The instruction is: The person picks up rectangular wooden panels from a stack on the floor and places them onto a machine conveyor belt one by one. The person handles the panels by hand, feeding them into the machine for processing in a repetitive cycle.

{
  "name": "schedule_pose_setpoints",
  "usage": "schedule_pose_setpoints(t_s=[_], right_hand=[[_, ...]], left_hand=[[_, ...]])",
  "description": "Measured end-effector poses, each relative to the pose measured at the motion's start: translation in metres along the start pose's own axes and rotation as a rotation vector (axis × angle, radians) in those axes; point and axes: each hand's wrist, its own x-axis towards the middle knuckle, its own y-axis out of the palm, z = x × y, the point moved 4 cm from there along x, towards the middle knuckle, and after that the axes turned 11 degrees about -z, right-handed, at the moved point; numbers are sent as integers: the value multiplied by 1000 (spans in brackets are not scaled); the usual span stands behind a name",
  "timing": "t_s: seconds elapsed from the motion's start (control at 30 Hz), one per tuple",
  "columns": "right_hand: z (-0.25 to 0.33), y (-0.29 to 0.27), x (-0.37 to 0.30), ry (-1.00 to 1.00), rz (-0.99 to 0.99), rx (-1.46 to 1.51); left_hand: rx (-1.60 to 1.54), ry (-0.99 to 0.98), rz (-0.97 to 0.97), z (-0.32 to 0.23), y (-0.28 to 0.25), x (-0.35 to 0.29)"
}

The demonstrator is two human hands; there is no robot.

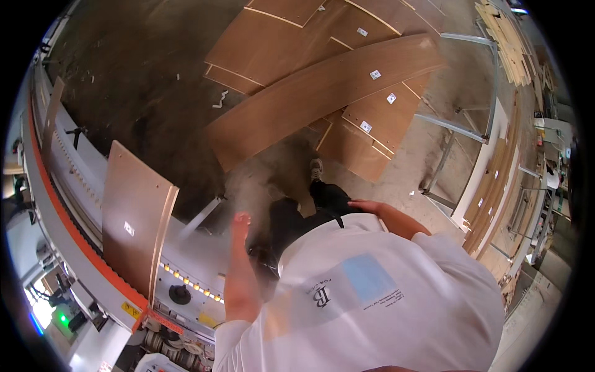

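Brown panel [133, 201], progress: up on edge at the orange-trimmed machine [201, 263], near left, slimmer board [52, 124] beyond; what's finished or left, can't tell!
Panel's look: flat, pale right edge, one small white label.
Far-middle pile [273, 53]: off the machine, brown boards overlapping, long board [328, 93] crosswise on top.
Left hand [242, 223]: loosely curled, apparently empty, full closure unclear.
Right hand [367, 206]: against black trousers [331, 197], fingers partly hidden, grip untellable.
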Motion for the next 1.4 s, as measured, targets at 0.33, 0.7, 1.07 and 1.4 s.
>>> schedule_pose_setpoints(t_s=[0.33,0.7,1.07,1.4], right_hand=[[-49,46,4,0,-369,-86],[-76,103,-22,190,-544,33],[32,83,-31,-53,-729,-126],[41,0,29,-298,-617,218]], left_hand=[[115,15,-62,82,15,288],[-173,-337,-40,1,45,388],[88,65,-199,-75,-3,167],[12,-397,-51,-49,26,-19]])
